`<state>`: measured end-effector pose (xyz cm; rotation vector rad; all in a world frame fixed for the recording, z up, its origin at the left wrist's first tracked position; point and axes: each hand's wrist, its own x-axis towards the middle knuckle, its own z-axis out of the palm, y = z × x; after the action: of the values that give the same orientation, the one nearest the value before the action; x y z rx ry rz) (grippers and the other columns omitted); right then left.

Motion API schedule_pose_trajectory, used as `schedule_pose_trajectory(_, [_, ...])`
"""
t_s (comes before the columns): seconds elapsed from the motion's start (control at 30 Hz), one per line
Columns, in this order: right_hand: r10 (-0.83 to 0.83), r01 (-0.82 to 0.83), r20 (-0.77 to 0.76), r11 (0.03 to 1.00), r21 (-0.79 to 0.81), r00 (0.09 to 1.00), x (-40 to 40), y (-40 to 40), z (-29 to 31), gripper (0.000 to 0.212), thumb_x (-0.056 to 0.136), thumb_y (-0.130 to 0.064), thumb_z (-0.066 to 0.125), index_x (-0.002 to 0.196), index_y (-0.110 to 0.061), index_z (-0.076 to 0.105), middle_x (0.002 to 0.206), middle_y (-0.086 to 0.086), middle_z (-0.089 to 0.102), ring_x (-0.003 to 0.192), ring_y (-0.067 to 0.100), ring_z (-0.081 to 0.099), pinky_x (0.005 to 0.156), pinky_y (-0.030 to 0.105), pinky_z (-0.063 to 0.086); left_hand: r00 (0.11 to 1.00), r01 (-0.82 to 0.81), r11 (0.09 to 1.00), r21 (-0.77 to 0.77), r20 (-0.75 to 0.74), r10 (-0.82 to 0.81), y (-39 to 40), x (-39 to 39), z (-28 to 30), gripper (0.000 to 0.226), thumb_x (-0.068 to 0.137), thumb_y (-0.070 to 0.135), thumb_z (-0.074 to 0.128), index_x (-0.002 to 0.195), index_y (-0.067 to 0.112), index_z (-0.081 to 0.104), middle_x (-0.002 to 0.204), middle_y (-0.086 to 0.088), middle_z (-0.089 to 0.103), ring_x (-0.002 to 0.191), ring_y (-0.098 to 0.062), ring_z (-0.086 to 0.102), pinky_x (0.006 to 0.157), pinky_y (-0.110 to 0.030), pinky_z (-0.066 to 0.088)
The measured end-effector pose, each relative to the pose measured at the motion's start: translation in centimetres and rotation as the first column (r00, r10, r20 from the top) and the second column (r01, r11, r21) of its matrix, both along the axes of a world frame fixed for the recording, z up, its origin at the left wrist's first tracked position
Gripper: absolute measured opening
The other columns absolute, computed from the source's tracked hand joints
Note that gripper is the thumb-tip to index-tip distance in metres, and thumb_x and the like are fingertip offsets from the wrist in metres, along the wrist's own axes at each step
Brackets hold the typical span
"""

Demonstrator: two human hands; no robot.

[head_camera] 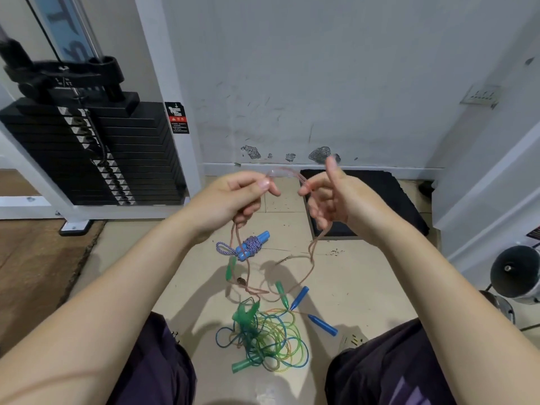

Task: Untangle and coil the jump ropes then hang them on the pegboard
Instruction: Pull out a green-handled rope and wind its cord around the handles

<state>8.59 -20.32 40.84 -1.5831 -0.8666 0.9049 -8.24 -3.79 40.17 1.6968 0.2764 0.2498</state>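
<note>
both hands are raised over the floor (344, 287), sharing one pink jump rope (285, 171). the left hand (233, 197) has its fingers curled round the rope, thumb and forefinger pinching it near the top. the right hand (330, 197) also grips it, fingers curled and thumb sticking up. a short blurred arc of the rope bridges the gap between the two hands, and from each hand strands hang down toward the floor, where they loop past two green handles (230, 267) that seem to belong to it.

lower down, between the person's knees, lies a tangled heap of ropes (263, 340), green, yellow and blue cords knotted together, with green handles in it and two blue handles (323, 325) sticking out to the right. just beyond the hanging pink strands lies an already bundled braided purple-and-white rope with blue handles (248, 245), its cord wrapped round the handles.

a black weight stack (87, 153) in a white frame stands to the left against the wall. a black mat (388, 197) lies on the floor behind the right hand. a chrome dumbbell end (514, 273) shows at the right edge.
</note>
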Motion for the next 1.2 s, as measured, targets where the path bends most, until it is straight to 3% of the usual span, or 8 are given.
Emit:
schedule_pose_trajectory(0.2, [0.14, -0.109, 0.323, 0.988, -0.11, 0.936, -1.4, -0.2, -0.5, 0.028, 0.09, -0.042, 0.067, 0.076, -0.019, 0.069, 0.051, -0.007, 0.037, 0.046, 0.009, 0.029, 0.046, 0.021, 0.025, 0.995, 0.031, 0.992, 0.122, -0.1, -0.019, -1.3, 0.5, -0.6, 0.017, 0.094, 0.027, 0.066, 0.095, 0.011, 0.073, 0.06, 0.003, 0.048, 0.052, -0.007, 0.043, 0.048, -0.012, 0.034])
schedule_pose_trajectory(0.3, [-0.117, 0.099, 0.091, 0.979, 0.18, 0.989, -0.5, -0.3, 0.2, 0.031, 0.099, -0.033, 0.055, 0.072, -0.018, 0.058, 0.048, -0.007, 0.03, 0.043, 0.011, 0.022, 0.044, 0.019, 0.021, 0.971, 0.091, 0.955, 0.283, -0.24, -0.021, 0.3, 0.1, -0.9, 0.011, 0.093, 0.022, 0.069, 0.09, 0.012, 0.072, 0.065, 0.003, 0.067, 0.058, -0.001, 0.059, 0.058, -0.011, 0.043])
schedule_pose_trajectory(0.4, [-0.197, 0.204, -0.056, 0.933, 0.297, 0.979, 1.4, -1.2, 0.8, 0.033, 0.102, -0.035, 0.047, 0.078, -0.015, 0.058, 0.053, -0.002, 0.037, 0.045, 0.015, 0.031, 0.048, 0.027, 0.03, 0.824, 0.331, 0.752, 0.569, -0.563, 0.063, 1.6, -0.3, -2.3, 0.023, 0.098, 0.03, 0.06, 0.087, 0.016, 0.074, 0.088, -0.004, 0.075, 0.084, -0.012, 0.068, 0.078, -0.033, 0.052])
schedule_pose_trajectory(0.53, [-0.163, 0.155, 0.08, 0.983, 0.094, 0.983, 2.0, -1.7, 0.2, 0.045, 0.095, -0.052, 0.051, 0.092, -0.012, 0.072, 0.064, 0.003, 0.06, 0.056, 0.02, 0.055, 0.069, 0.039, 0.051, 0.909, 0.145, 0.964, 0.224, -0.414, -0.041, 1.0, -0.1, -2.5, 0.028, 0.102, 0.023, 0.053, 0.082, 0.01, 0.068, 0.084, -0.012, 0.076, 0.076, -0.022, 0.073, 0.082, -0.037, 0.057])
schedule_pose_trajectory(0.67, [-0.078, 0.071, 0.115, 0.995, 0.069, 0.99, 0.7, -1.3, 0.0, 0.051, 0.078, -0.063, 0.064, 0.098, -0.017, 0.072, 0.066, -0.001, 0.064, 0.058, 0.02, 0.059, 0.071, 0.038, 0.053, 0.992, 0.053, 0.989, -0.139, -0.105, -0.068, 0.3, 0.1, -1.1, 0.028, 0.09, 0.037, 0.057, 0.08, 0.013, 0.067, 0.081, -0.019, 0.074, 0.068, -0.023, 0.072, 0.066, -0.028, 0.061])
schedule_pose_trajectory(0.9, [0.023, -0.034, 0.2, 0.998, 0.049, 0.98, -2.0, 0.0, -0.1, 0.016, 0.093, -0.027, 0.066, 0.082, -0.014, 0.067, 0.048, -0.009, 0.038, 0.041, 0.008, 0.033, 0.044, 0.018, 0.031, 0.989, 0.075, 0.996, -0.044, -0.121, -0.08, -1.1, 0.8, -1.9, 0.027, 0.086, 0.038, 0.064, 0.082, 0.012, 0.065, 0.081, -0.013, 0.074, 0.075, -0.022, 0.071, 0.072, -0.034, 0.056])
schedule_pose_trajectory(1.1, [-0.257, 0.237, 0.043, 0.934, 0.266, 0.965, -1.4, -0.2, 0.7, 0.021, 0.099, -0.02, 0.056, 0.083, -0.01, 0.064, 0.057, 0.006, 0.043, 0.049, 0.02, 0.04, 0.055, 0.033, 0.042, 0.937, 0.199, 0.974, 0.108, -0.313, -0.157, -0.8, 0.7, -2.8, 0.024, 0.094, 0.021, 0.066, 0.093, -0.003, 0.068, 0.095, -0.003, 0.078, 0.085, -0.011, 0.067, 0.085, -0.033, 0.053])
schedule_pose_trajectory(1.2, [-0.334, 0.305, 0.122, 0.929, 0.208, 0.935, -1.3, 0.0, 0.5, 0.017, 0.099, -0.019, 0.057, 0.095, -0.008, 0.07, 0.073, 0.004, 0.062, 0.065, 0.014, 0.059, 0.073, 0.031, 0.053, 0.955, 0.127, 0.992, 0.019, -0.274, -0.117, -1.0, 0.6, -2.1, 0.025, 0.095, 0.025, 0.062, 0.091, 0.001, 0.068, 0.093, -0.007, 0.078, 0.079, -0.014, 0.071, 0.069, -0.025, 0.054])
